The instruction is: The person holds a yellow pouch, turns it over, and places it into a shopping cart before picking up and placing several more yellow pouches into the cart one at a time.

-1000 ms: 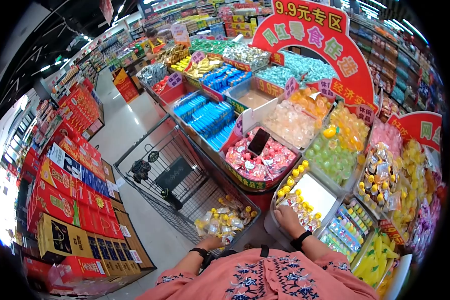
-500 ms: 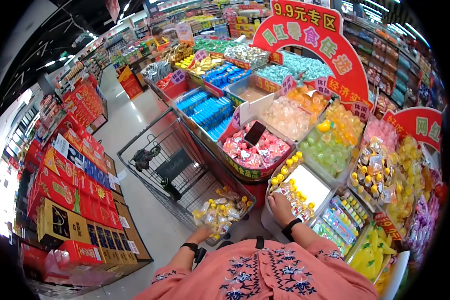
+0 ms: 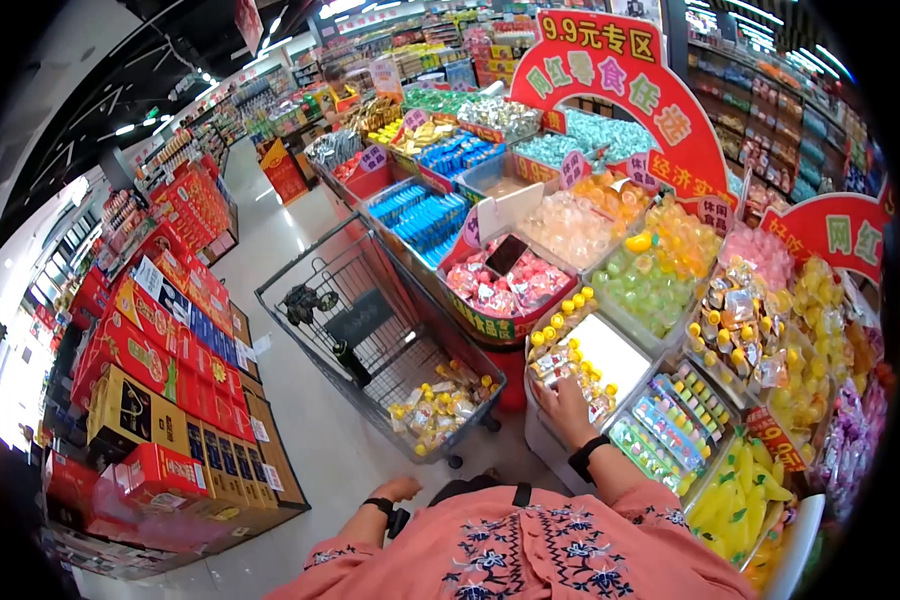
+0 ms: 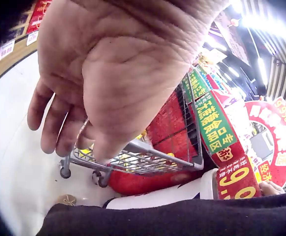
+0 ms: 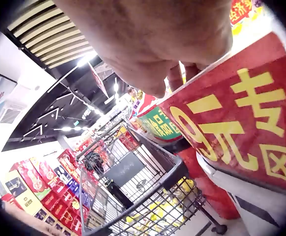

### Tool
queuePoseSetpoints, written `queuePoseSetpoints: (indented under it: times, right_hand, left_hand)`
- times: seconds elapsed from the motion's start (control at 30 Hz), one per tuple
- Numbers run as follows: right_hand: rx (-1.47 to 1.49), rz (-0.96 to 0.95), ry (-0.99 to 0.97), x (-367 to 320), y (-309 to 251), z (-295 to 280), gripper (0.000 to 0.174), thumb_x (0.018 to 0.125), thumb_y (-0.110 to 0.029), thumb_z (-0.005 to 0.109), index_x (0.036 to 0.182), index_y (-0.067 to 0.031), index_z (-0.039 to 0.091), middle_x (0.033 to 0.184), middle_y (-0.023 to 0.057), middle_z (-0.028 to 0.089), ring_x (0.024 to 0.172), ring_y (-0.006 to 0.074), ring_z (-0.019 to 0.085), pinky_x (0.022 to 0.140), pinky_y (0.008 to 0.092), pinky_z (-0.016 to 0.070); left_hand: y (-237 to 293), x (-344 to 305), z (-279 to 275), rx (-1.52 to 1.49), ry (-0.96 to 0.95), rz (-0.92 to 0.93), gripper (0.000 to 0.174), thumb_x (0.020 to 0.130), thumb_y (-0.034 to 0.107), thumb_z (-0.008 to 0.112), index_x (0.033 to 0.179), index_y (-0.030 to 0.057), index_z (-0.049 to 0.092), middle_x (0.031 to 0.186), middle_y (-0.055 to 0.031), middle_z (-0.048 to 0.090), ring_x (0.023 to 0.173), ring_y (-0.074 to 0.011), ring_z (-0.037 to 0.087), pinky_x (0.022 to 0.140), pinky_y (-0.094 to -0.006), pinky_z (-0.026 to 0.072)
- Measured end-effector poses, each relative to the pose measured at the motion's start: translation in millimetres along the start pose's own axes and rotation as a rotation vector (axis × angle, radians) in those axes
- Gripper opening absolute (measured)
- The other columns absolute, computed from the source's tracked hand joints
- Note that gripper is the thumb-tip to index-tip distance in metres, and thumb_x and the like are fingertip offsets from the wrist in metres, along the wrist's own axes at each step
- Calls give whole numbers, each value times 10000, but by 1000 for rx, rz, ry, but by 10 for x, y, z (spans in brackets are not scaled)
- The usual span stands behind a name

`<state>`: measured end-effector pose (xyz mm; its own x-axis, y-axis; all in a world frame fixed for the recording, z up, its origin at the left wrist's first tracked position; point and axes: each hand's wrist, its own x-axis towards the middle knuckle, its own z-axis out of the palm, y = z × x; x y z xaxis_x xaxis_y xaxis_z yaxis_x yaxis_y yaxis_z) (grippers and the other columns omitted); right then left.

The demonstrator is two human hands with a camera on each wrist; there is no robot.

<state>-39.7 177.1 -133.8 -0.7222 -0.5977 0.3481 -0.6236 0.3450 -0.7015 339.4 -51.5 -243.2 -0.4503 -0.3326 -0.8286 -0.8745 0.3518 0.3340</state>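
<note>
Left hand (image 3: 398,488): by the person's waist, fingers hanging loose, holding nothing; clear of the cart (image 3: 380,365).
Right hand (image 3: 567,402): lies on the packets (image 3: 555,362) in the near bin (image 3: 615,360) of the counter (image 3: 511,385); its fingers are hidden, so whether it grips or merely touches cannot be told.
Packets: along the bin's left wall; the row's long axis runs near to far, with the yellow caps mostly toward the far left rim.
Pile (image 3: 438,408): like packets in the cart's near right corner.
Phone (image 3: 505,255): farther off, on the pink sweets.
Change: 1 s ago the left hand was at the pile; now it is drawn back. The right hand stays in the bin.
Left wrist view: alone shows the slack fingers and the cart's wheels (image 4: 64,168).
Right wrist view: shows a red panel (image 5: 241,128) and the cart from below, not the packets.
</note>
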Motion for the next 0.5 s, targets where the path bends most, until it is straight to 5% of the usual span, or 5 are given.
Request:
queuePoseSetpoints:
  times: [0.03, 0.23, 0.33, 0.5]
  right_hand:
    - [-19, -49, 34, -67, 33, -24, 213, 879, -205, 690, 921, -16, 602, 898, 217, 599, 832, 412, 595, 748, 491, 495]
    - [-153, -92, 47, -308, 70, -176, 141, 874, -112, 660, 950, -21, 583, 934, 214, 586, 858, 420, 595, 745, 500, 496]
    - [-154, -62, 2, -351, 83, -203, 123, 879, -115, 651, 934, -25, 588, 933, 209, 594, 865, 416, 598, 747, 501, 496]
    - [-120, -20, -23, -353, 96, -171, 168, 924, -167, 599, 948, 0, 605, 935, 227, 600, 896, 417, 592, 804, 478, 485]
  left_hand:
    - [2, -64, 23, -69, 57, -14, 416, 933, 424, 554, 983, 31, 680, 840, -80, 691, 718, -204, 645, 576, -343, 506]
    - [20, 45, 43, 12, 205, 302, 412, 939, 415, 557, 1002, 25, 672, 856, -68, 685, 770, -183, 653, 640, -338, 513]
    - [257, -324, 134, -94, 304, 341, 413, 919, 367, 523, 961, -18, 668, 875, -210, 694, 781, -319, 686, 764, -470, 512]
    - [64, -520, 380, -65, 270, 298, 424, 916, 384, 539, 917, -21, 667, 825, -197, 690, 693, -302, 673, 698, -445, 525]
